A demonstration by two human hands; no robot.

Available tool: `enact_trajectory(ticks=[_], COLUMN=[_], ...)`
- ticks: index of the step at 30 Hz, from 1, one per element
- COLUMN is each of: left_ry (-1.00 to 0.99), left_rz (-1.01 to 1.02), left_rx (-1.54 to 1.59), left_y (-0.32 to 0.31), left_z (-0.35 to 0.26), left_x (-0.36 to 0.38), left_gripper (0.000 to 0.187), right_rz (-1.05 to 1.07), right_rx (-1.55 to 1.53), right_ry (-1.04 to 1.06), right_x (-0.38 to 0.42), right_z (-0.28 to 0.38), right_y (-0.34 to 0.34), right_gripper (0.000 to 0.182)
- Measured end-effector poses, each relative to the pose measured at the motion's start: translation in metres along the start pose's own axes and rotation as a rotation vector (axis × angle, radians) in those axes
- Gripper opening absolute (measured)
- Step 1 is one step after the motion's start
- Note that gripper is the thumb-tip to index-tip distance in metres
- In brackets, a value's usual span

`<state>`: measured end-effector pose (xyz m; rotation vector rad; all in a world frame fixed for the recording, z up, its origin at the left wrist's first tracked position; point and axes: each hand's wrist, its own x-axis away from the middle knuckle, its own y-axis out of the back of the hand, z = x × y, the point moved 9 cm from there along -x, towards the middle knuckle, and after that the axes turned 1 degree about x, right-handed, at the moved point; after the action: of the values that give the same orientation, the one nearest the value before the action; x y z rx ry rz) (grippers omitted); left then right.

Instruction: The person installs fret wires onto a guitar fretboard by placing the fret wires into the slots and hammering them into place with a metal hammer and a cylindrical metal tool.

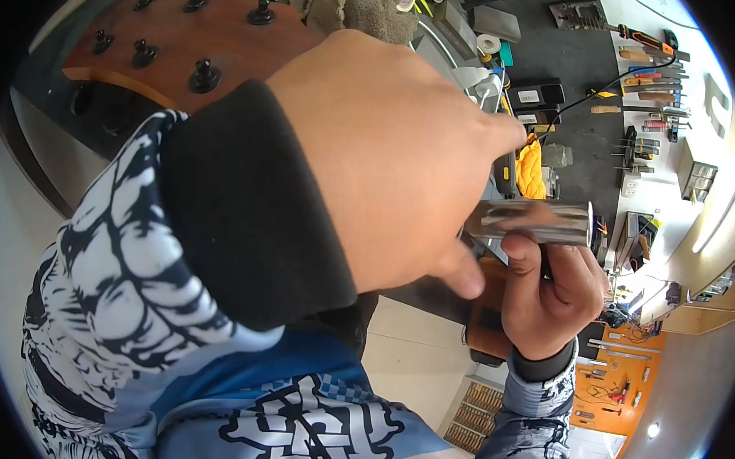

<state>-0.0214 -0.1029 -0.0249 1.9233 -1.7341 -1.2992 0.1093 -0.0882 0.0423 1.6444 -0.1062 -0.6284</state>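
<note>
My left hand is large in the near view, its back to the camera. A finger and the thumb stick out apart from each other; the other fingers and the palm are hidden. My right hand is closed on a shiny metal cylinder, with the thumb against its lower side. The cylinder lies roughly level in the picture, and its left end passes close to my left hand, where contact cannot be made out. A reddish-brown wooden guitar headstock with several black tuning pegs is behind my left wrist.
A crumpled brown cloth lies beyond the headstock. The dark bench carries a yellow cloth, a roll of tape and small boxes. Tools hang on the white wall and an orange pegboard at the right.
</note>
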Motion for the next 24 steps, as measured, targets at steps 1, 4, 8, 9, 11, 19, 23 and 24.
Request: enact_trajectory(ticks=[1,4,8,9,11,19,23,24], left_ry=[0.008,0.077,0.068,0.087,0.107,0.056,0.07,0.075], left_rz=[-0.028,0.007,-0.049,-0.02,0.006,-0.022,-0.009,0.037], left_rx=[0.025,0.01,0.006,0.008,0.008,0.02,-0.015,0.009], left_y=[0.002,-0.001,0.002,0.0,-0.001,-0.002,0.001,0.0], left_z=[0.0,0.004,0.001,0.002,0.004,0.002,0.003,0.003], left_x=[-0.001,0.001,0.002,0.002,0.001,0.0,-0.001,-0.002], left_gripper=[0.07,0.062,0.055,0.054,0.054,0.05,0.047,0.047], right_rz=[-0.003,0.055,-0.031,-0.109,-0.024,-0.071,-0.065,-0.219], right_rx=[-0.04,-0.013,0.019,-0.031,-0.043,-0.054,-0.08,-0.193], right_ry=[0.015,-0.011,-0.041,-0.115,-0.05,-0.001,-0.061,-0.174], right_x=[-0.002,-0.005,-0.011,-0.008,-0.008,-0.013,-0.011,-0.004], right_z=[0.0,0.005,-0.002,-0.008,-0.008,-0.009,-0.016,-0.029], right_y=[0.0,0.003,0.018,0.025,0.015,0.014,0.012,0.025], right_gripper=[0.013,0.013,0.016,0.016,0.014,0.019,0.017,0.015])
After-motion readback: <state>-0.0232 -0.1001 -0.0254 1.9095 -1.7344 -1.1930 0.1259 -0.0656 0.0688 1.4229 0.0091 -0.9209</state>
